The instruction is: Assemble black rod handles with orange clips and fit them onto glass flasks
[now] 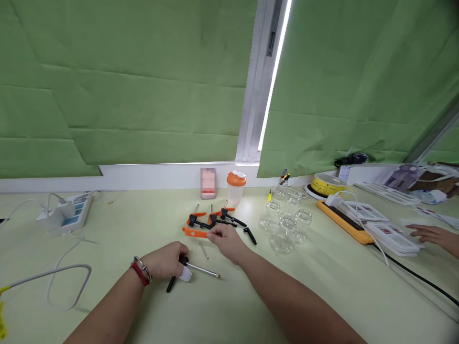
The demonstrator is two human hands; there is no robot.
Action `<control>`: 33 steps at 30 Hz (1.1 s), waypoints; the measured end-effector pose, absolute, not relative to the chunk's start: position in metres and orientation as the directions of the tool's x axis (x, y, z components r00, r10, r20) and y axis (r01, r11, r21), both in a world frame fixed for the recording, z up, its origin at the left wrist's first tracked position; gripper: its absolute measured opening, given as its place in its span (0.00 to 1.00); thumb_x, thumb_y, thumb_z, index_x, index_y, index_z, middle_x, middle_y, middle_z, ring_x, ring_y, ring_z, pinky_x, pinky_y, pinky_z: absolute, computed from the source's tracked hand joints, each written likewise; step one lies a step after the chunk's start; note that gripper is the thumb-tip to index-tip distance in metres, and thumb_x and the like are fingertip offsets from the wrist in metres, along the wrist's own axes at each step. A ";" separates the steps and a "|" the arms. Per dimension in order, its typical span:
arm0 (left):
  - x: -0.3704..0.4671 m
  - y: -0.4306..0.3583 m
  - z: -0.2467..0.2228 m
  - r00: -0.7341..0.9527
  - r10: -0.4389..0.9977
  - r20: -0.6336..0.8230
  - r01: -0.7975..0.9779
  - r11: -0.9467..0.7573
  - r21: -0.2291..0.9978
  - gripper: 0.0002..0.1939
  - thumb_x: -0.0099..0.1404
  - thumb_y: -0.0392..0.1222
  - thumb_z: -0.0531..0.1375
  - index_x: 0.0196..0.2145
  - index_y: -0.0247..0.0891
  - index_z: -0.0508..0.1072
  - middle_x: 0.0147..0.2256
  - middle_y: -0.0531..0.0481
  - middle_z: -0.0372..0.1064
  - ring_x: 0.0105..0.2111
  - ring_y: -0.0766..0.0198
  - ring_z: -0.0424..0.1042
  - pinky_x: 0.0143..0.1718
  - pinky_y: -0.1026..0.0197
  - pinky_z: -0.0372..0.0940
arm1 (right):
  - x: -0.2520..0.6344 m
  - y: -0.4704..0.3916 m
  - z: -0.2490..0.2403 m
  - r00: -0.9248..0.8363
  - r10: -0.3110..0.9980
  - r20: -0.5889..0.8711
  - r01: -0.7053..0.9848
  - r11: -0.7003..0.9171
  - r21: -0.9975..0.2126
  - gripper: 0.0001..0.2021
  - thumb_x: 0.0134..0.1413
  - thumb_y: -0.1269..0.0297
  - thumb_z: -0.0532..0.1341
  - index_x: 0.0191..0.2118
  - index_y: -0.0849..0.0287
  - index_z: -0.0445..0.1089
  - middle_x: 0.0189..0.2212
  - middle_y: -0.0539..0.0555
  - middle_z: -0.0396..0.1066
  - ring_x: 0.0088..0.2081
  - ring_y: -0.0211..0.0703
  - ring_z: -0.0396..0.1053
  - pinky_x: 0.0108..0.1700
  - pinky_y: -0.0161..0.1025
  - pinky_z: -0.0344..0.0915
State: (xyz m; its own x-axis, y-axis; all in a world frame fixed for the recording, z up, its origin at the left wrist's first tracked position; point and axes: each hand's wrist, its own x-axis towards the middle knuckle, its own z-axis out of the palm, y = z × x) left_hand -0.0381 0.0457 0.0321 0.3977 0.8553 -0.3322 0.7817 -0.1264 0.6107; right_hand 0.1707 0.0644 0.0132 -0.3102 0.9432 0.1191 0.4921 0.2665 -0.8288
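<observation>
My left hand (165, 260) is closed over the black end of a metal rod (205, 270), whose brass-coloured tip points right. A white piece (186, 274) shows under its fingers, and a black handle (171, 284) lies just below. My right hand (226, 241) pinches one end of a flat orange strip with holes (194, 232). Between the hands a thin metal pin (204, 250) rests on the table. Just beyond lie several orange-and-black tools (215, 219) with metal rods, looking like small clamps. A loose black handle (250, 235) is to the right of my right hand.
Several clear glass vessels (281, 239) stand to the right. An orange-lidded cup (235, 187) and a phone (208, 183) are at the back. An orange power strip (344, 223) lies farther right, near another person's hand (432, 236). A white power strip (77, 213) with cables is left.
</observation>
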 end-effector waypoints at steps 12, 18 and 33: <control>0.002 0.040 0.014 0.188 0.979 -0.079 0.466 -0.018 0.885 0.09 0.52 0.42 0.58 0.26 0.40 0.59 0.20 0.59 0.58 0.19 0.68 0.63 0.20 0.65 0.60 | 0.245 0.008 -0.007 -0.385 0.863 -0.327 -0.429 -0.481 -0.765 0.13 0.41 0.63 0.67 0.28 0.62 0.63 0.26 0.49 0.65 0.19 0.27 0.53 0.20 0.31 0.37; 0.009 0.032 0.014 0.124 0.992 -0.037 0.392 -0.015 0.920 0.10 0.52 0.43 0.60 0.28 0.40 0.60 0.23 0.58 0.60 0.19 0.67 0.64 0.19 0.65 0.61 | 0.241 0.009 -0.012 -0.378 0.848 -0.370 -0.417 -0.513 -0.750 0.12 0.39 0.64 0.67 0.26 0.62 0.62 0.24 0.49 0.66 0.18 0.27 0.53 0.20 0.31 0.34; 0.021 0.019 0.019 0.286 0.948 0.138 0.218 -0.204 0.954 0.20 0.47 0.38 0.68 0.38 0.40 0.68 0.39 0.50 0.64 0.36 0.63 0.65 0.38 0.61 0.62 | 0.241 0.007 -0.010 -0.459 0.831 -0.314 -0.377 -0.502 -0.779 0.13 0.41 0.62 0.68 0.27 0.64 0.64 0.25 0.50 0.66 0.18 0.27 0.53 0.20 0.32 0.35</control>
